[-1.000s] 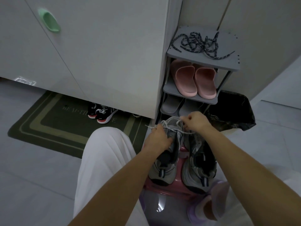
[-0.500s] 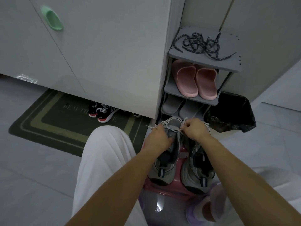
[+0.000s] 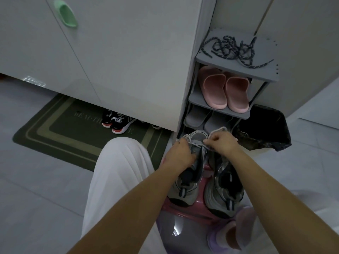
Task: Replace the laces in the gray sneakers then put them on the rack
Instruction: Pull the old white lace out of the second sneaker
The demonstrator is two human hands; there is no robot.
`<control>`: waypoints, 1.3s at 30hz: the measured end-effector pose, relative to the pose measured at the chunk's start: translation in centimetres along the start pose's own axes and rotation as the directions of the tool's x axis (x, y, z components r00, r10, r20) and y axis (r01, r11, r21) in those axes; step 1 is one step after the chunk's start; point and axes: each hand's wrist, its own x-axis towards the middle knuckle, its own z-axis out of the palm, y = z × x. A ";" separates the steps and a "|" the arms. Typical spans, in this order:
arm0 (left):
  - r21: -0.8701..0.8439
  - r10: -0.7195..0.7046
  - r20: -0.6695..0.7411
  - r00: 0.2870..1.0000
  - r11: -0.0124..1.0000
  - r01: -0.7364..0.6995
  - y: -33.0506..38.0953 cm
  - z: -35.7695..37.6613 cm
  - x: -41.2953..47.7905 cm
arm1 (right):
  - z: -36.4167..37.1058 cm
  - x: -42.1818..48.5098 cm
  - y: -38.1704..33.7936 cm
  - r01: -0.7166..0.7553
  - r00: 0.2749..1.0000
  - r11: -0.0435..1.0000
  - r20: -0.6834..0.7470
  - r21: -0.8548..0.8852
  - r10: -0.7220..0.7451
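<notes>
**Inspector:** What was noted on the left side of the room?

**Onlooker:** A white cabinet with a green handle (image 3: pixel 66 14). A green mat (image 3: pixel 60 129) ran under its lower edge, and black-and-red trainers (image 3: pixel 117 121) stood on it. A person sat facing the cabinet, with one leg in white trousers (image 3: pixel 117 173) raised beside the mat.

**Inspector:** And the hands?

**Onlooker:** The left hand (image 3: pixel 180 154) lay on the front of the left sneaker (image 3: pixel 185 187). Its fingers were curled down, and strands of the white lace (image 3: pixel 197 143) came out at the fingertips. The right hand (image 3: pixel 222 143) was just beside it, fingers closed together and pinching the same lace, with a loop standing above the knuckles. The lace ran taut across the short gap between the two hands.

**Inspector:** Position of the pair?

**Onlooker:** Both sat side by side on a pink stool (image 3: pixel 194 212), toes toward the rack (image 3: pixel 238 71) and heels toward the person. The right sneaker (image 3: pixel 223 191) was untouched. Whether it had any lace, I could not tell. Neither shoe was on the rack.

**Inspector:** The rack itself?

**Onlooker:** Grey, standing in the corner by the cabinet. Dark laces (image 3: pixel 234 50) lay tangled on the top shelf, pink slippers (image 3: pixel 225 92) on the shelf below, and grey slippers (image 3: pixel 205 120) under those. A black bag (image 3: pixel 264 129) sat against its right side.
</notes>
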 end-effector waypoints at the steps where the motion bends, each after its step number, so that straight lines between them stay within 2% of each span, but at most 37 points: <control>1: 0.000 0.000 0.000 1.000 1.000 0.000 0.0 0.0 0.0 | 0.4 -0.2 -0.1 0.019 1.000 0.999 0.002 -0.048 -0.019; 5: -0.017 0.005 0.002 1.000 1.000 -0.005 0.0 0.1 -0.1 | 1.5 -0.5 -0.7 -0.012 0.998 0.990 -0.069 -0.137 0.003; 7: -0.021 0.012 0.004 1.000 1.000 -0.012 0.0 0.0 -0.1 | 1.2 -0.4 -1.0 -0.060 0.984 0.998 -0.168 -0.014 0.057; 9: -0.012 0.012 0.006 1.000 1.000 -0.012 0.0 0.0 -0.1 | 0.5 0.0 -0.8 -0.167 0.955 0.978 -0.228 0.124 0.192; 11: 0.000 0.002 0.013 1.000 1.000 -0.002 -0.1 0.0 0.0 | -0.3 0.3 -0.7 -0.214 0.940 0.955 -0.222 0.206 0.259; 13: 0.010 -0.006 0.016 1.000 1.000 0.006 -0.1 0.1 0.0 | -0.5 0.0 -1.0 -0.155 0.976 0.970 -0.120 0.188 0.179; 16: 0.006 -0.005 0.008 1.000 1.000 0.005 0.0 0.1 0.0 | 0.1 -0.7 -1.1 -0.038 0.999 0.999 0.015 0.025 0.037; 19: 0.004 0.000 0.010 1.000 1.000 0.000 0.0 0.2 0.0 | 0.9 -0.8 -0.6 -0.033 0.999 0.999 -0.014 -0.030 0.033; 20: 0.003 0.002 0.008 1.000 1.000 -0.002 0.0 0.2 0.0 | 1.0 -0.6 -0.6 -0.048 0.998 0.999 -0.049 0.017 0.049; 21: 0.001 0.004 0.004 1.000 1.000 -0.004 -0.1 0.2 0.0 | 1.0 -0.4 -0.5 -0.079 0.994 0.987 -0.068 0.143 0.089; 23: -0.001 0.012 0.002 1.000 1.000 -0.012 -0.1 0.1 0.0 | 0.3 -0.3 -0.5 -0.153 0.976 0.894 -0.080 0.422 0.205; 24: -0.003 0.017 0.000 1.000 1.000 -0.017 -0.1 0.1 0.0 | 0.0 0.0 0.0 -0.164 0.967 0.866 -0.095 0.472 0.235; 27: 0.004 0.013 0.001 1.000 1.000 -0.013 -0.2 0.3 0.1 | -0.6 0.3 0.7 -0.131 0.980 0.895 -0.081 0.426 0.182; 31: -0.006 0.007 0.036 0.999 1.000 -0.007 -0.4 0.2 0.6 | -0.1 -0.5 0.8 -0.041 0.999 0.982 0.015 0.182 0.039; 34: -0.118 0.025 0.060 0.998 0.993 -0.018 -0.6 -0.6 1.2 | 0.4 -2.3 0.2 0.108 0.982 0.992 -0.150 -0.061 -0.117; 36: -0.123 0.027 0.012 1.000 0.992 -0.026 -0.9 -1.3 1.7 | 0.9 -3.6 -0.2 0.154 0.964 0.982 -0.204 -0.106 -0.173; 39: -0.004 0.119 -0.049 0.992 0.993 -0.119 -1.5 -2.0 2.6 | 2.1 -4.4 -0.4 0.185 0.976 0.976 -0.094 -0.118 -0.196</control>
